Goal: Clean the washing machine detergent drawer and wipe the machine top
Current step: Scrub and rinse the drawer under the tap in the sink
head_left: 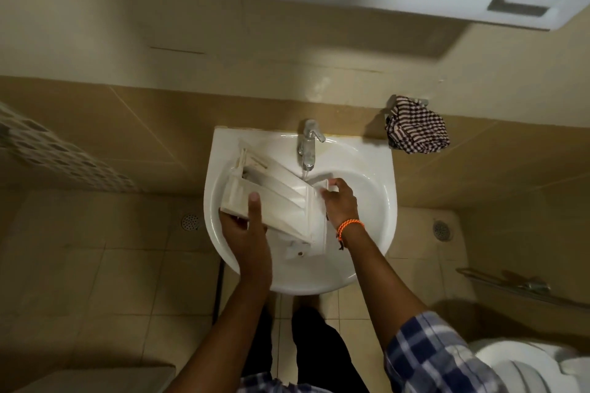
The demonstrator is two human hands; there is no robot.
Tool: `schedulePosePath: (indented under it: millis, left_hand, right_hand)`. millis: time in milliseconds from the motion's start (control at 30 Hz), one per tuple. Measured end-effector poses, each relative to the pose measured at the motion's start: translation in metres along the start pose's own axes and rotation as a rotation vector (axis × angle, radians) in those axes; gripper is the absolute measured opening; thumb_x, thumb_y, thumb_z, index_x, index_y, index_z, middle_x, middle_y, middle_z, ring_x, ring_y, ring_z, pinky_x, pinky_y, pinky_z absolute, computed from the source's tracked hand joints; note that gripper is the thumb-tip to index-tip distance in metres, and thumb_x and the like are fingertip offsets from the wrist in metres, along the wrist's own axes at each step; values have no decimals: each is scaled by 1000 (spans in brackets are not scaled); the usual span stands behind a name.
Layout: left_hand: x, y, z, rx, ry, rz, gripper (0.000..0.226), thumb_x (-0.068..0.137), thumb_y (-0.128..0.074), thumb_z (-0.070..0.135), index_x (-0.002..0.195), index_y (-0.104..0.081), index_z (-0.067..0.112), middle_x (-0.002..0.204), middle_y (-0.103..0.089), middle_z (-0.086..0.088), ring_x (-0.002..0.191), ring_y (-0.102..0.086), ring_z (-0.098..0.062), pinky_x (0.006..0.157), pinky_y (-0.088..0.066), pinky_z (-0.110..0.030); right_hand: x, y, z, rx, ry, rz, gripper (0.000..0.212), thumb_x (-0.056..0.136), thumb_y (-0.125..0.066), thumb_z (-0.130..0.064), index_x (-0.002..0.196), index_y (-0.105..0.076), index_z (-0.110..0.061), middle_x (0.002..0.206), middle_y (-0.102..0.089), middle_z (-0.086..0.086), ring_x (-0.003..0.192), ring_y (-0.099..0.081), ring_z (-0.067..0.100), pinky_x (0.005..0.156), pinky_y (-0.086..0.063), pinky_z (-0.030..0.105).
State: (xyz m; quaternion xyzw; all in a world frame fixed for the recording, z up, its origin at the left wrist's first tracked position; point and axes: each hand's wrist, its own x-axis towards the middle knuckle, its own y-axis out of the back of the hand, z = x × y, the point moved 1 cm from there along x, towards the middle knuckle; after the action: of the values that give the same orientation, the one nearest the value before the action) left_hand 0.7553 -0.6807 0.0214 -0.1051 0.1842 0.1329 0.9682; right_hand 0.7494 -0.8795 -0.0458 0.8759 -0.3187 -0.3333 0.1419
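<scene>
Sink point(367, 201): white, wall-mounted; water is run from tap point(308, 145).
Detergent drawer point(281, 201): white, held tilted over the basin; no legible writing.
Left hand point(247, 230): clamped on drawer's near end.
Right hand point(340, 201): fingers curled around drawer's front panel.
Checked cloth point(416, 126): hung beside sink.

White plastic detergent drawer point(274, 198), several long compartments open upward, tilted across the basin of a white sink point(367, 201); its right end sits under the tap's point(308, 143) thin running stream.
</scene>
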Motion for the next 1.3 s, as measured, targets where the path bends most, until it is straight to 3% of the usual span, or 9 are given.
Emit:
schedulePosePath:
  millis: [100, 200, 333, 433, 667, 800, 967, 1200, 1300]
  left_hand:
    - [9, 4, 7, -121, 224, 35, 68, 88, -74, 59, 148, -63, 27, 133, -76, 5, 122, -73, -18, 90, -67, -49]
    - [17, 9, 12, -195, 347, -14, 69, 88, -71, 65, 148, -63, 32, 137, -74, 5, 128, -70, -23, 96, -64, -52]
    - [26, 11, 18, -176, 368, -149, 64, 93, -68, 63, 149, -59, 34, 140, -72, 5, 131, -68, -20, 104, -59, -54]
    - [36, 10, 19, -93, 378, -200, 79, 84, -67, 72, 151, -55, 32, 144, -68, 1, 134, -65, -24, 106, -58, -56]
    - [45, 8, 17, -15, 410, -261, 94, 78, -63, 76, 156, -51, 25, 146, -66, -3, 134, -64, -28, 103, -61, -49]
    - [47, 5, 13, -39, 471, -234, 114, 66, -67, 88, 158, -47, 24, 149, -61, -5, 138, -60, -31, 104, -59, -60]
    - [50, 0, 5, -132, 568, -168, 117, 65, -68, 91, 158, -47, 23, 145, -65, -7, 138, -61, -33, 104, -56, -67]
    - [52, -12, 1, -315, 632, -249, 78, 89, -54, 84, 152, -56, 37, 143, -72, -4, 130, -69, -33, 106, -52, -71]
    - [53, -11, 0, -305, 648, -279, 77, 89, -48, 86, 151, -57, 40, 139, -74, -2, 127, -71, -33, 103, -54, -72]
  right_hand:
    - [-16, 14, -8, -5, 78, 61, 18, 99, -70, -25, 113, -63, -16, 82, -71, 3, 68, -69, 25, 70, -63, 40]
    - [-31, 25, -19, 42, 149, 78, 16, 98, -73, -18, 110, -63, -17, 93, -74, 7, 71, -73, 24, 61, -64, 39]
    - [-39, 34, -25, 92, 174, 141, 25, 96, -73, -8, 110, -57, -21, 99, -72, 3, 77, -73, 18, 63, -66, 37]
    - [-45, 35, -21, 129, 165, 188, 36, 91, -73, -6, 111, -52, -27, 103, -74, 3, 89, -75, 23, 73, -65, 42]
    - [-74, 36, -20, 115, 240, 366, 42, 95, -68, -5, 126, -52, -28, 104, -75, 3, 81, -72, 11, 62, -50, 17]
    - [-84, 35, -25, 81, 318, 421, 43, 95, -67, -10, 129, -52, -31, 105, -69, 0, 88, -68, 14, 74, -56, 32]
    - [-83, 34, -33, -33, 423, 460, 32, 95, -62, -11, 122, -57, -25, 104, -68, -1, 85, -64, 17, 75, -58, 38]
    - [-76, 29, -45, -175, 531, 569, 15, 95, -59, -11, 109, -60, -13, 100, -61, 0, 89, -58, 20, 77, -55, 43]
    - [-68, 32, -53, -437, 486, 571, 19, 89, -63, -18, 107, -60, -13, 110, -60, 5, 102, -56, 26, 84, -51, 46]
